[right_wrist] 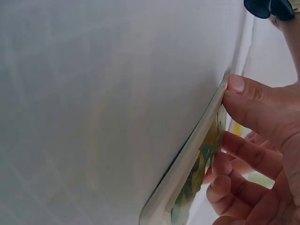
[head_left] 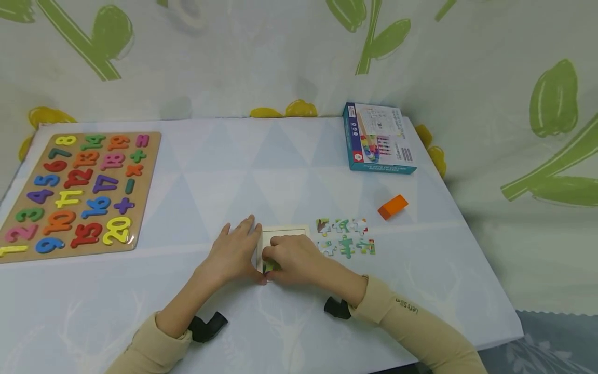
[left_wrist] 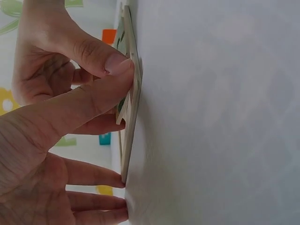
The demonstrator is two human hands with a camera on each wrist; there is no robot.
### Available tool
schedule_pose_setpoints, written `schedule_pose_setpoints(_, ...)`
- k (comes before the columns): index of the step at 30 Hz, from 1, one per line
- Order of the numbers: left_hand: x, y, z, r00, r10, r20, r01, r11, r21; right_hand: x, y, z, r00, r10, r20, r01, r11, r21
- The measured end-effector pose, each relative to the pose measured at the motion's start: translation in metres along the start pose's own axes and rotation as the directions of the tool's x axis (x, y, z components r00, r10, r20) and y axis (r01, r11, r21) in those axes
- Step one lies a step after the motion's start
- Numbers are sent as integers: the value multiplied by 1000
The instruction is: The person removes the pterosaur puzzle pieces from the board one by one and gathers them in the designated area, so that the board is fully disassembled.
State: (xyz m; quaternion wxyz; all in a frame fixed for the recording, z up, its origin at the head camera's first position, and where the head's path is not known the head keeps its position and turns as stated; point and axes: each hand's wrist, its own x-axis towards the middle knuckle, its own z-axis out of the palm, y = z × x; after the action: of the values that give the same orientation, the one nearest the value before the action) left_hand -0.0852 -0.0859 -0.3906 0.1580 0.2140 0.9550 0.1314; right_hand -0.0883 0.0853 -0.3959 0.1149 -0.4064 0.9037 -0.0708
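Note:
A small pale wooden puzzle tray [head_left: 286, 229] lies on the table under both hands. My left hand [head_left: 232, 253] spreads over its left side with mostly straight fingers, its thumb at the near edge and fingertips by the rim. My right hand [head_left: 299, 258] curls over the tray, pinching a puzzle piece [left_wrist: 122, 112] that stands tilted against the rim in the left wrist view. Green and yellow printed pieces [right_wrist: 202, 161] show inside the tray in the right wrist view; fingers hide part of them. Right of the tray, several loose puzzle pieces [head_left: 346, 246] lie in two rows.
A number board [head_left: 100, 187] with colourful numerals and signs lies at the left. An orange block [head_left: 393, 207] sits beyond the loose pieces, and a flat box [head_left: 380, 137] lies at the back right. Patterned cloth [head_left: 224, 62] hangs behind the table.

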Motion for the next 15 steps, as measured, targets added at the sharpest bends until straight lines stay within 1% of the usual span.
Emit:
schedule_pose_setpoints(5, -1, 0, 1, 1000, -1, -2, 1, 1000, 2, 1, -1, -1, 999, 30, 10, -30, 999, -34)
schedule_pose_setpoints(8, -2, 0, 1, 1000, 3, -11, -3, 1000, 4, 1, 0, -1, 999, 44, 3, -44, 998, -45)
schedule_pose_setpoints(11, -2, 0, 1, 1000, 7, -18, -7, 1000, 2, 1, 1, -1, 999, 31, -14, -31, 999, -42)
schedule_pose_setpoints(15, -3, 0, 1, 1000, 10, -22, -10, 1000, 2, 2, 1, -3, 1000, -7, -25, 6, 999, -44)
